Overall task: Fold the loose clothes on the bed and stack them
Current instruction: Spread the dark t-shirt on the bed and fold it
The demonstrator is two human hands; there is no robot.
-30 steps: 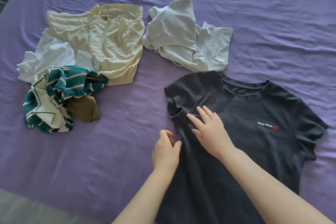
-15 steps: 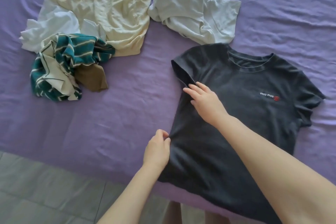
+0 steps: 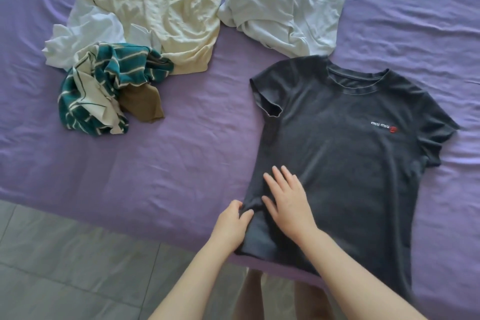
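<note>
Both hands have slid down the dark grey T-shirt from its sleeve toward the hem since a second ago. On the purple bed, from the left: a white garment, a crumpled teal striped piece with a brown cloth beside it, a cream garment, then a pale blue top touching the T-shirt's collar. The T-shirt lies flat, front up, near the bed's edge. The left hand pinches its side seam between thumb and fingers; the right hand presses flat on the fabric, fingers spread.
</note>
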